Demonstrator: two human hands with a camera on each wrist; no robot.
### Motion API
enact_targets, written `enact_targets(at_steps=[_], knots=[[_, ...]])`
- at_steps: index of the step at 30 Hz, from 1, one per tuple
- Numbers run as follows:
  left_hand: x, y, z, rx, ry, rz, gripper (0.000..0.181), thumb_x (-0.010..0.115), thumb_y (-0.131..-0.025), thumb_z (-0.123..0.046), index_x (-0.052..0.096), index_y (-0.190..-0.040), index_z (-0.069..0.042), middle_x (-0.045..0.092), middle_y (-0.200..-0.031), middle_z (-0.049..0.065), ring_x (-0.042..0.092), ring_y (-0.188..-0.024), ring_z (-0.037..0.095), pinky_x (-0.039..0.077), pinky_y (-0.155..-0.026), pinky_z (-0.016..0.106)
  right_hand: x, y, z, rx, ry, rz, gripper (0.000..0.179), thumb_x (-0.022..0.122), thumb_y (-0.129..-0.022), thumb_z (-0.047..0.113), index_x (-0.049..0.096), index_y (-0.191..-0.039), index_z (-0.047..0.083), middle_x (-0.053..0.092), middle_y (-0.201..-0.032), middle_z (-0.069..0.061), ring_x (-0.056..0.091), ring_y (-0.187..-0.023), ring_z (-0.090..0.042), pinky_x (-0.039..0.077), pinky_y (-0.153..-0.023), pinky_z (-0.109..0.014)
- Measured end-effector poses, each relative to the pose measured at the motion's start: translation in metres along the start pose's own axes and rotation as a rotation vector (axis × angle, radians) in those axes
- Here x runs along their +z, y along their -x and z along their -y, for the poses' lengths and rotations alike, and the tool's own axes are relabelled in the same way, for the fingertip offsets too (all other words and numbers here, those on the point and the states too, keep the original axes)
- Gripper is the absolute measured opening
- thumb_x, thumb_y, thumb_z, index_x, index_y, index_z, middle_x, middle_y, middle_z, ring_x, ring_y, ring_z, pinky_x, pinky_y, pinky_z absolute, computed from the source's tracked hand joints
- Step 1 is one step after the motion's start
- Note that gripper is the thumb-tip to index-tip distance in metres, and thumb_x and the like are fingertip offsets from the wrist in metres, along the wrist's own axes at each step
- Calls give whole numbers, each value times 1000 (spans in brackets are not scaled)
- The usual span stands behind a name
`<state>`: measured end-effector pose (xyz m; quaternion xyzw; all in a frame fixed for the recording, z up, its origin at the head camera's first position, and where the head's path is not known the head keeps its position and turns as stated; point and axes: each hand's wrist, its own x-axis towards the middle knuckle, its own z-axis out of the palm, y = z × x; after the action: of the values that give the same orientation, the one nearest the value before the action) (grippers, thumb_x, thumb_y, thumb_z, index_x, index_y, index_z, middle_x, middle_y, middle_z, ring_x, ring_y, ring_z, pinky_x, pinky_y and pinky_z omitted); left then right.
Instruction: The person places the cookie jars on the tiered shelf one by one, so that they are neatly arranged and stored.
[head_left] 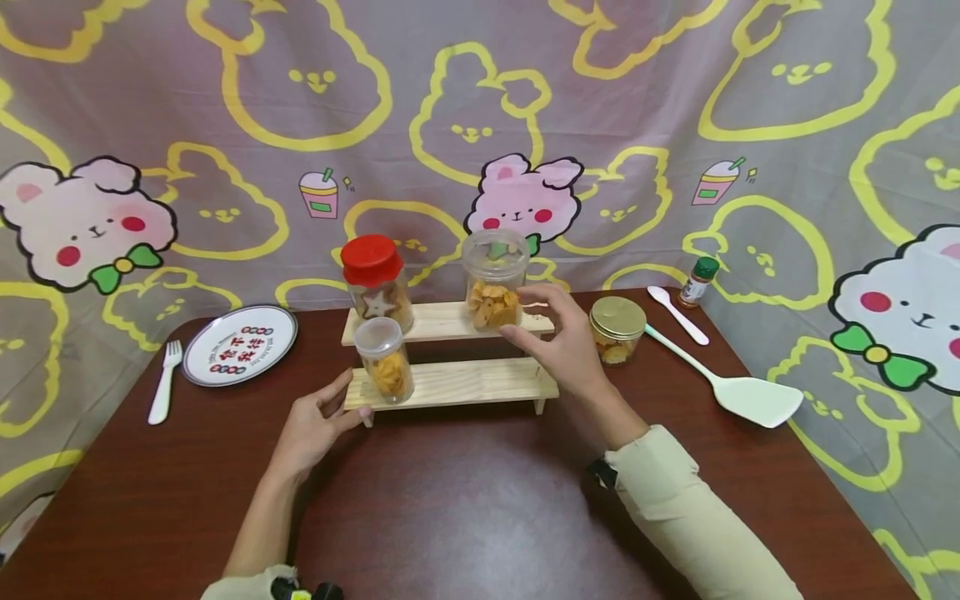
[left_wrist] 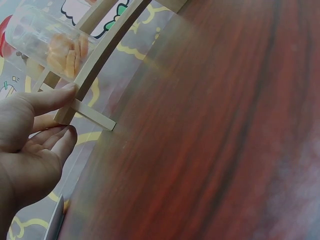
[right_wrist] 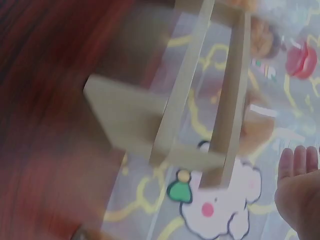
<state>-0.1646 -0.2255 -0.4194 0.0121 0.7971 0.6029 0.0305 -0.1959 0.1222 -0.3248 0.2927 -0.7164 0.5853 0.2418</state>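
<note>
A two-tier wooden rack (head_left: 480, 379) stands on the table. My left hand (head_left: 311, 425) grips the left end of its lower step; in the left wrist view the thumb lies on top with fingers below. Close by on that step is a small clear-lidded jar (head_left: 390, 375) of orange snacks. On the upper step sit a red-lidded jar (head_left: 377, 287) with a star-shaped cookie and a larger clear jar (head_left: 495, 292) of snack pieces. My right hand (head_left: 566, 337) is at the larger jar's right side, thumb and fingers spread; the right wrist view shows the fingers (right_wrist: 299, 161) fairly straight.
Right of the rack stands a gold-lidded jar (head_left: 617, 329), with a white spatula (head_left: 753, 400), a white spoon (head_left: 678, 315) and a green-capped bottle (head_left: 697, 285) beyond. On the left lie a plate (head_left: 258, 321) and a fork (head_left: 165, 387). A patterned curtain (head_left: 420, 50) hangs behind.
</note>
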Motion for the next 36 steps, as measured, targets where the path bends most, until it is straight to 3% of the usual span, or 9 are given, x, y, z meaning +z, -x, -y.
enact_targets(at_steps=[6,8,15,20,22,28,36], knots=[[-1,0,-1,1,-6,1,77,79,-90,-13,38,-154,2,35,-160,13,32,-145,30,39,-105,21,-24,1,-7,77,70,-8,43,78,-81,-13,60,-121,-16,58,-121,-34,59,-110,-30,48,-98,-61],[-1,0,-1,-1,-3,-2,77,79,-90,-13,38,-154,2,35,-160,13,32,-145,30,39,-105,21,-31,1,-10,91,99,-8,44,78,-81,-13,61,-121,-15,59,-121,-32,59,-111,-28,47,-100,-59],[-1,0,0,11,-9,-2,76,79,-90,-11,38,-153,3,35,-159,14,33,-144,31,40,-104,20,-53,2,-22,104,236,-17,45,81,-80,-9,63,-121,-14,62,-122,-28,58,-115,-40,46,-104,-55],[-1,-1,0,12,-8,-5,75,79,-90,-11,39,-153,3,36,-159,14,33,-145,31,39,-105,22,-76,3,-59,124,293,-32,47,83,-82,-1,66,-126,-5,64,-127,-20,56,-122,-34,45,-107,-52],[-1,-1,0,13,-8,-7,75,79,-90,-11,40,-152,3,36,-159,14,33,-145,31,39,-105,21,-84,4,-74,159,318,-32,48,84,-84,6,67,-129,0,63,-131,-17,55,-126,-32,44,-108,-52],[-1,-1,1,9,-8,-4,75,79,-90,-11,39,-153,3,36,-159,14,33,-144,31,40,-103,19,-101,8,-89,278,435,-8,55,85,-85,25,66,-132,5,60,-138,-15,50,-133,-34,40,-110,-55],[-1,0,1,6,9,0,76,79,-90,-12,39,-154,1,35,-160,13,32,-145,30,40,-104,21,-116,14,-104,307,523,-23,49,85,-84,25,69,-126,4,64,-131,-17,56,-124,-36,43,-102,-55]])
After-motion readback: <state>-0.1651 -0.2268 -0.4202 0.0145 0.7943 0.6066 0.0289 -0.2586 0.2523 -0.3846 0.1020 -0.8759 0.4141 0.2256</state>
